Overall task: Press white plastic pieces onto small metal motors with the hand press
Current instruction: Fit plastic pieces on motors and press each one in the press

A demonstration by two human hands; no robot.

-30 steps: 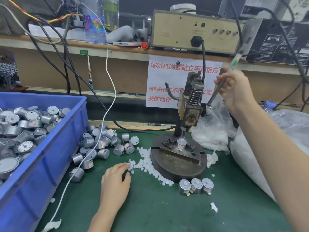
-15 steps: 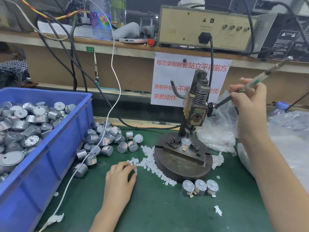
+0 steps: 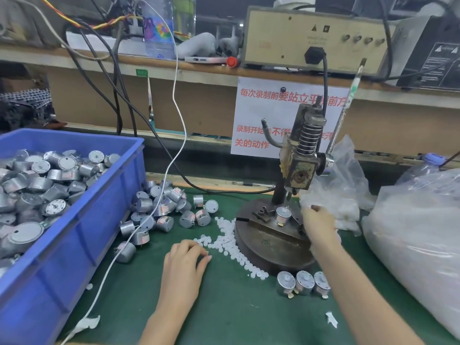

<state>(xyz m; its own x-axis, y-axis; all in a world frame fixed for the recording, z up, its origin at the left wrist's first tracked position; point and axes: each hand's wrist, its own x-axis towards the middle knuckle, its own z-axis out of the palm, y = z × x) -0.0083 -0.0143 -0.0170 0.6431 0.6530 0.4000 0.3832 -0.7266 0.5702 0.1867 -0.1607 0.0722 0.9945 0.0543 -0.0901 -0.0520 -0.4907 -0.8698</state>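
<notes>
The hand press [image 3: 298, 168] stands on a round metal base [image 3: 268, 247], and its lever [image 3: 348, 103] points up with no hand on it. One small metal motor [image 3: 283, 215] sits upright in the fixture under the ram. My right hand [image 3: 317, 222], blurred, is low at the fixture's right side, fingers loosely bent, a short gap from that motor. Small white plastic pieces [image 3: 229, 235] lie along the base's left edge. My left hand [image 3: 185, 257] rests at their near end, its fingertips pinched on one white piece.
A blue bin [image 3: 74, 220] full of motors fills the left. Loose motors [image 3: 159, 207] lie beside it, crossed by a white cable [image 3: 179, 120]. Three motors [image 3: 302, 282] stand in front of the base. Clear plastic bags [image 3: 410, 232] of white parts crowd the right.
My right hand let go of the lever and dropped to the fixture; the lever swung back up. My left hand stayed at the white pieces, fingers closing.
</notes>
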